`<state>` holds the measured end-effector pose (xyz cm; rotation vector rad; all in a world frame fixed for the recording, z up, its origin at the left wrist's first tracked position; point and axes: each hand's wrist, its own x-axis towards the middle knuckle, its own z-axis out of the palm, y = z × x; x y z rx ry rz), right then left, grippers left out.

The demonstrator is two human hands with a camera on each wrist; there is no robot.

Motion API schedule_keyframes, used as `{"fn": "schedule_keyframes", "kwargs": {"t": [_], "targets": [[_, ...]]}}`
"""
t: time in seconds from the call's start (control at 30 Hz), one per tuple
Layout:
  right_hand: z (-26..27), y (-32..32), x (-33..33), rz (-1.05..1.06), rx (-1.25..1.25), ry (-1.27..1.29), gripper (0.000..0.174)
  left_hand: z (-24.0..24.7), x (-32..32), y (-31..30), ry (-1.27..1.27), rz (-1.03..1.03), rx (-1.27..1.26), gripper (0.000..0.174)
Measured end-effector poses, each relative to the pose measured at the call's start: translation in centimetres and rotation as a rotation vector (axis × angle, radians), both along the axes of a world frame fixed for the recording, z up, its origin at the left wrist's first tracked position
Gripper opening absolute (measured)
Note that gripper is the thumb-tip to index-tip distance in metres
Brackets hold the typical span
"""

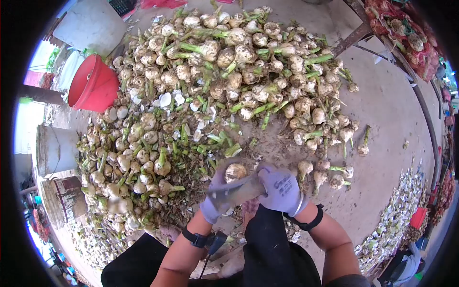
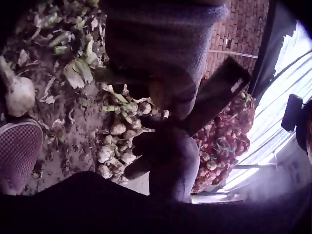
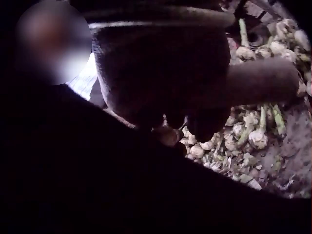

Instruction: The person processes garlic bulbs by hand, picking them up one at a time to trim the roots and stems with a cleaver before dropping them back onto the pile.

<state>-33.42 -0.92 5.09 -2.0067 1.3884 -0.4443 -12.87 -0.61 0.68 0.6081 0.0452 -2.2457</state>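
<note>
In the head view my gloved left hand (image 1: 213,193) holds a dirt-streaked garlic bulb (image 1: 235,172) in front of my knees. My right hand (image 1: 282,190), also gloved, grips a knife whose broad blade (image 1: 234,192) points left, just below the bulb and overlapping the left hand. From the left wrist, the dark knife blade (image 2: 219,92) shows beside the gloved hand, while the bulb is mostly lost in shadow. The right wrist view is very dark; the back of the glove (image 3: 161,73) fills its middle.
A large heap of garlic bulbs (image 1: 229,57) with green stems lies ahead. Another pile (image 1: 124,158) sits left, amid cut stems and peelings. A red bucket (image 1: 95,83) and white buckets (image 1: 56,149) line the left side. Red mesh sacks (image 1: 406,36) stand at upper right.
</note>
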Motion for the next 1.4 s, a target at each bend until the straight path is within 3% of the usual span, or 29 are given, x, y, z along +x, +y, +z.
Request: {"fn": "schedule_keyframes", "kwargs": {"t": [0.07,0.1,0.23,0.3,0.37,0.4,0.47,0.5,0.53,0.57,0.6,0.63,0.7,0.73,0.77,0.8,0.83,0.9,0.93,1.0,1.07,1.1,1.13,1.17,1.2,1.27,1.33,1.37,1.4], "targets": [[0.2,0.1,0.1,0.103,-0.064,0.134,0.037,-0.5,-0.4,0.3,-0.998,-0.101,-0.766,0.069],[0.5,0.0,0.1,0.106,-0.057,0.135,0.037,-0.2,-0.1,0.3,-1.139,-0.155,-0.906,0.069],[-0.3,0.0,0.3,0.154,-0.01,0.175,0.039,0.2,-0.3,1.0,-0.99,-0.192,-0.608,0.067],[-4.1,0.2,-1.0,0.117,-0.059,0.185,0.036,0.5,-0.1,1.8,-0.611,-0.083,-0.482,0.066],[-7.8,-1.0,-3.1,-0.215,0.115,0.23,0.034,0.4,0.4,2.5,-0.532,-0.11,-0.408,0.068],[-8.2,-0.9,-3.4,-0.219,0.107,0.225,0.034,0.4,0.6,2.2,-0.454,-0.13,-0.336,0.07],[-7.7,1.0,-3.4,-0.425,0.062,0.048,0.027,0.2,1.1,2.3,-0.488,-0.144,-0.306,0.071],[-5.1,1.4,-2.0,-0.484,0.232,0.007,0.032,-0.5,1.2,2.1,-0.943,-0.139,-0.469,0.069],[-5.0,1.8,-1.3,-0.498,0.212,0.014,0.032,-1.2,0.8,1.2,-1.393,-0.104,-0.65,0.066],[-4.9,2.7,-0.6,-0.477,0.367,-0.121,0.035,0.0,0.1,0.8,-1.14,0.016,-0.525,0.056],[-4.8,3.6,0.2,-0.452,0.536,-0.258,0.037,0.7,-0.4,0.7,-1.129,0.007,-0.525,0.056],[-4.3,3.9,0.9,-0.462,0.548,-0.252,0.037,1.5,-0.9,0.7,-1.033,0.049,-0.45,0.054],[-3.1,3.6,2.3,-0.462,0.771,-0.474,0.039,3.8,-1.0,1.4,-0.786,0.119,-0.186,0.051],[-4.1,3.3,2.9,-0.475,0.758,-0.47,0.039,4.1,-0.7,1.6,-0.642,0.264,-0.187,0.051],[-6.3,3.5,2.8,-0.435,0.703,-0.31,0.039,4.3,-0.2,1.7,-0.479,0.393,-0.179,0.05],[-8.1,4.0,1.9,-0.405,0.656,-0.148,0.04,4.3,1.8,1.7,-0.463,0.484,-0.166,0.039],[-9.3,4.4,0.3,-0.441,0.649,-0.133,0.04,4.6,3.8,0.5,-0.61,0.564,-0.315,0.035],[-10.5,6.1,-3.4,-0.654,0.168,0.278,0.043,4.3,9.8,-0.7,-0.583,0.825,-0.196,0.044],[-9.8,6.3,-5.3,-0.722,0.058,0.362,0.045,3.1,13.2,-0.1,-0.401,0.805,-0.193,0.04],[-9.8,5.2,-8.4,-0.793,-0.067,0.443,0.048,3.9,12.7,-0.4,-0.419,0.931,0.226,0.041],[-11.6,4.7,-9.8,-0.772,0.142,0.556,0.05,0.9,10.0,0.6,-0.521,0.637,0.042,0.039],[-11.3,4.4,-9.6,-0.765,0.133,0.555,0.05,-0.2,7.6,1.2,-0.567,0.442,0.05,0.04],[-10.5,3.6,-9.2,-0.721,0.149,0.369,0.046,-1.6,4.8,1.6,-0.609,0.253,0.05,0.041],[-9.5,3.0,-8.2,-0.672,0.174,0.18,0.043,-3.4,2.6,2.2,-0.965,-0.189,-0.458,0.062],[-6.8,2.7,-6.2,-0.639,0.261,0.016,0.043,-2.5,0.0,2.3,-0.684,-0.181,-0.295,0.066],[-4.2,2.7,-3.3,-0.573,0.36,-0.162,0.043,-3.6,-3.1,2.6,-0.606,-0.258,-0.366,0.073],[-4.0,3.2,-1.7,-0.358,0.15,-0.657,0.042,-2.0,-3.0,1.8,-0.643,-0.225,-0.419,0.073],[-3.2,3.0,-1.4,-0.351,0.158,-0.669,0.042,-1.0,-2.7,1.6,-0.657,-0.206,-0.481,0.074],[-2.2,2.7,-1.7,-0.252,0.091,-0.424,0.04,-0.1,-2.2,1.6,-0.667,-0.206,-0.477,0.074]]}}
